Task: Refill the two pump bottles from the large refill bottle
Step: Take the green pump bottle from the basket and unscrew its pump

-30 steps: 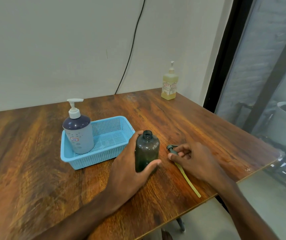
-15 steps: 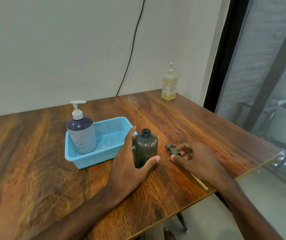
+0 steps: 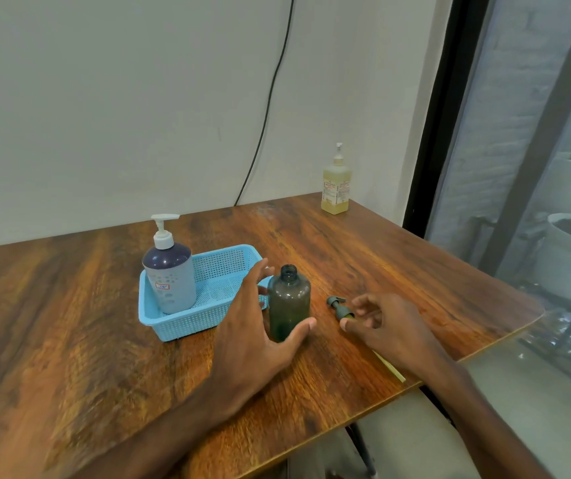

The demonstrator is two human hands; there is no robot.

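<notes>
Left hand (image 3: 253, 326) against capless dark bottle (image 3: 289, 305)

Soft, even daylight, probably from the tall glass window pane (image 3: 526, 150) on the right, lays a pale sheen on the far right of the brown wooden tabletop (image 3: 363, 236). Shadows are faint. The left hand (image 3: 253, 326) and the near left wood grain are motion-blurred; straight lines lean at the borders.
</notes>
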